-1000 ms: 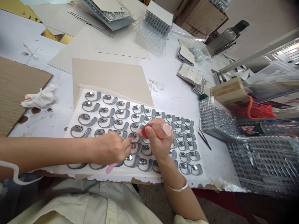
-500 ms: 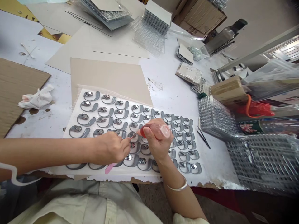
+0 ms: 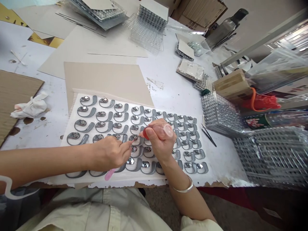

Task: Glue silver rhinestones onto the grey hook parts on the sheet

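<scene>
Our left hand (image 3: 109, 153) reaches in from the left, its fingers pinched narrowly round a slim pink-handled tool (image 3: 109, 173), the grip set close to the fine tip for control. Our right hand (image 3: 160, 138) is closed round a small red-tipped object (image 3: 145, 133). Our fingers hide most of it, so its exact form is hard to make out. Both tips converge on one grey hook-shaped piece with a round silvery head (image 3: 133, 138), as if to work it from two sides. Similar pieces lie in spaced rows on a white backing sheet (image 3: 70, 126), the gaps leaving each one reachable. Just right of the sheet, slender black tweezers (image 3: 209, 136) lie within easy reach. Beyond them stand clear plastic grid trays (image 3: 222, 115) and a larger grey grid rack (image 3: 271, 154). To the left, farther off, lies a crumpled white cloth (image 3: 29, 109).
</scene>
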Demonstrator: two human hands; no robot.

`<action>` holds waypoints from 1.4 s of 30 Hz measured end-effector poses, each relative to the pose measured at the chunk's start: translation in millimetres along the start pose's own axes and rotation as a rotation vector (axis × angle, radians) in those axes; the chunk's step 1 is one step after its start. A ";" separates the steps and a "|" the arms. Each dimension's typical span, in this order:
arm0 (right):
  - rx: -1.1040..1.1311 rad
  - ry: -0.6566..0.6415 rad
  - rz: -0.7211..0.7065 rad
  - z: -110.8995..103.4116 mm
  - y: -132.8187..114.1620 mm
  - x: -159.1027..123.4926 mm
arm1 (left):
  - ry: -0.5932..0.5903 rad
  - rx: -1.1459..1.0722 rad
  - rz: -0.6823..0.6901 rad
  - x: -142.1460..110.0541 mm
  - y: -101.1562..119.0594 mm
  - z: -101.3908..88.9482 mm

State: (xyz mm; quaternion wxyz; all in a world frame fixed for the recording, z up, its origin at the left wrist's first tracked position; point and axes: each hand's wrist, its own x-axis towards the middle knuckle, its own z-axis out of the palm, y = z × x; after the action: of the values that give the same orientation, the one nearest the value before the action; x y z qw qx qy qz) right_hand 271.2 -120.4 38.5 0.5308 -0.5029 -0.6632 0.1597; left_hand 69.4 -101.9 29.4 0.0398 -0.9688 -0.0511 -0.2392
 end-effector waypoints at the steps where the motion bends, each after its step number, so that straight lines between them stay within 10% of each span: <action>1: 0.000 0.002 0.005 0.2 -0.3 0.0 | -0.001 -0.002 -0.001 0.0 0.1 0.2; 42: -0.089 -0.030 -0.104 -4.2 -6.7 -3.9 | -0.029 -0.012 -0.020 -2.5 -1.8 2.0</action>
State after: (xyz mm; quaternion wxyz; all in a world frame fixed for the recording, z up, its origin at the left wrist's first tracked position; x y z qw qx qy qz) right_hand 271.3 -128.1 43.0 0.5053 -0.4884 -0.7029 0.1096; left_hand 67.9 -100.1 26.6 0.0308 -0.9718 -0.0600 -0.2260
